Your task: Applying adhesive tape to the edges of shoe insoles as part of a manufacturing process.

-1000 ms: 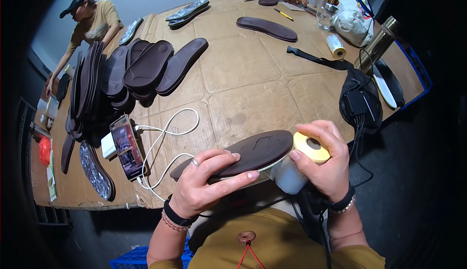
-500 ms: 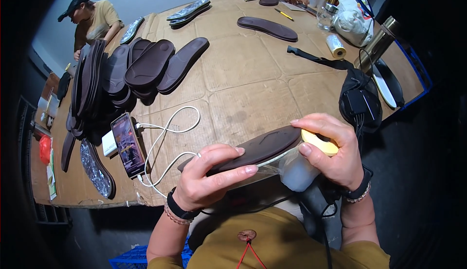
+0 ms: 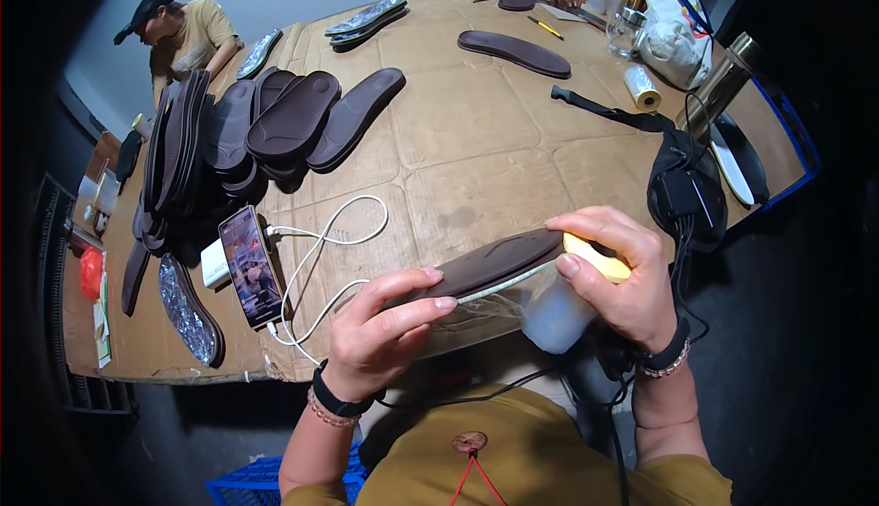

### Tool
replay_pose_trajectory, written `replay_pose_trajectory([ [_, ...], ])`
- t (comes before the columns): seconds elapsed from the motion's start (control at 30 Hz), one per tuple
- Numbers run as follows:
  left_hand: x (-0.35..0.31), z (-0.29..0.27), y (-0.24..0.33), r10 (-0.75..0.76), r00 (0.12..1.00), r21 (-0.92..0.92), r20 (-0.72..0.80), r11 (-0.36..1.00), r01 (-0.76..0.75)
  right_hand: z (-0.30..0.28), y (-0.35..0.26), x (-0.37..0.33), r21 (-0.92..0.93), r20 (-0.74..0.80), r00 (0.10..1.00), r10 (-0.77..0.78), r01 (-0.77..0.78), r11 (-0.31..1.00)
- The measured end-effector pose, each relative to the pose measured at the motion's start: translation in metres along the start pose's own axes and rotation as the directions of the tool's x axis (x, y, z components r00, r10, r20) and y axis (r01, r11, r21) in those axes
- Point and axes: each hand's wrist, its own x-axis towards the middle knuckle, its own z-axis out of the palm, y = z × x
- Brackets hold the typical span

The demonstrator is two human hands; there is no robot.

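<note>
A dark brown shoe sole (image 3: 490, 268) with a pale lower edge is held up over the table's near edge. My left hand (image 3: 380, 318) pinches its left end, fingers on top and along the near side. In my right hand (image 3: 636, 277) is a roll of clear film (image 3: 554, 314) with a yellow core, its frosted body hanging downward. The fingertips of that hand also touch the sole's right end. A thin sheet of film seems to stretch beneath the sole from the roll.
Several brown soles (image 3: 288, 121) are heaped at the left. A film-wrapped sole (image 3: 189, 309) lies near a phone (image 3: 252, 268) with a white cable. Right are a black bag (image 3: 682, 185), metal flask (image 3: 723, 85) and another film roll (image 3: 643, 89). Two people sit across the table.
My left hand has slid slightly left along the sole, and both hands have shifted a little. The whole table appears moved slightly right in the view.
</note>
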Motion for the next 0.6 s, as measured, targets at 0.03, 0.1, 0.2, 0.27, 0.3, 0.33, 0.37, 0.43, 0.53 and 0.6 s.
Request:
replay_pose_trajectory([
  [0.03, 0.001, -0.005, 0.004, -0.082, 0.994, -0.016, 0.073, 0.996, 0.084, 0.000, 0.000, 0.000, -0.015, -0.001, 1.000, -0.009, 0.009, 1.000],
  [0.1, 0.009, -0.019, 0.015, -0.151, 0.975, -0.121, 0.165, 0.978, 0.172, -0.001, 0.000, -0.002, -0.030, 0.007, 1.000, -0.018, 0.018, 0.999],
  [0.2, 0.025, -0.041, 0.024, -0.186, 0.913, -0.219, 0.364, 0.936, 0.277, -0.002, -0.006, -0.003, -0.054, 0.015, 0.999, -0.040, 0.041, 0.998],
  [0.27, 0.050, -0.048, 0.036, -0.243, 0.859, -0.154, 0.450, 0.927, 0.342, 0.000, -0.011, -0.005, -0.055, 0.023, 0.998, -0.052, 0.053, 0.997],
  [0.3, 0.067, -0.050, 0.042, -0.231, 0.817, -0.084, 0.528, 0.943, 0.321, 0.001, -0.016, -0.004, -0.081, 0.032, 0.997, -0.076, 0.079, 0.994],
  [0.33, 0.076, -0.046, 0.041, -0.239, 0.820, -0.075, 0.520, 0.943, 0.323, 0.002, -0.020, -0.004, -0.107, 0.041, 0.994, -0.101, 0.105, 0.989],
  [0.37, 0.086, -0.039, 0.041, -0.231, 0.778, -0.049, 0.584, 0.947, 0.318, -0.001, -0.027, -0.006, -0.130, 0.050, 0.992, -0.113, 0.119, 0.984],
  [0.43, 0.093, -0.031, 0.029, -0.204, 0.682, 0.074, 0.702, 0.974, 0.215, 0.004, -0.034, -0.006, -0.116, 0.064, 0.989, -0.133, 0.140, 0.983],
  [0.53, 0.103, -0.017, 0.018, -0.234, 0.496, -0.081, 0.836, 0.841, 0.535, 0.006, -0.039, -0.006, -0.105, 0.062, 0.989, -0.131, 0.137, 0.985],
  [0.6, 0.097, -0.012, 0.012, -0.227, 0.522, -0.088, 0.822, 0.855, 0.511, 0.006, -0.036, -0.005, -0.094, 0.092, 0.986, -0.136, 0.145, 0.985],
])
